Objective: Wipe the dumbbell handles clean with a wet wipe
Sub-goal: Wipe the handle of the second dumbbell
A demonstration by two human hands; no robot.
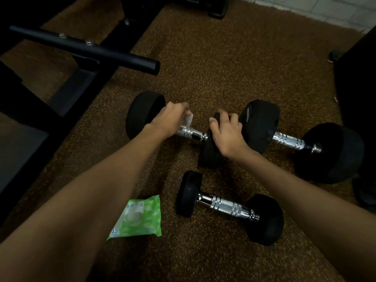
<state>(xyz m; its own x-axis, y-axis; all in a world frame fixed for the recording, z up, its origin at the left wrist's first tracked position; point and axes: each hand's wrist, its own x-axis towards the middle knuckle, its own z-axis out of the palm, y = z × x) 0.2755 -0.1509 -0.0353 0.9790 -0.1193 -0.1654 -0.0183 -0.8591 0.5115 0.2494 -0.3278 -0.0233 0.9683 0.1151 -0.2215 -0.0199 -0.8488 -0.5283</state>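
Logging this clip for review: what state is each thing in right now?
left hand: holds the wet wipe on the far-left dumbbell handle.
wet wipe: bunched, pinched in fingers.
right hand: grips that dumbbell's right head.
far-left dumbbell: on the floor, held by both hands.
far-right dumbbell: lying on the floor, not held.
near dumbbell: lying on the floor, untouched.
wipe pack: flat on the floor.

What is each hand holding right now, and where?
Left hand pinches the wet wipe against the dumbbell handle; right hand grips that dumbbell's right weight head.
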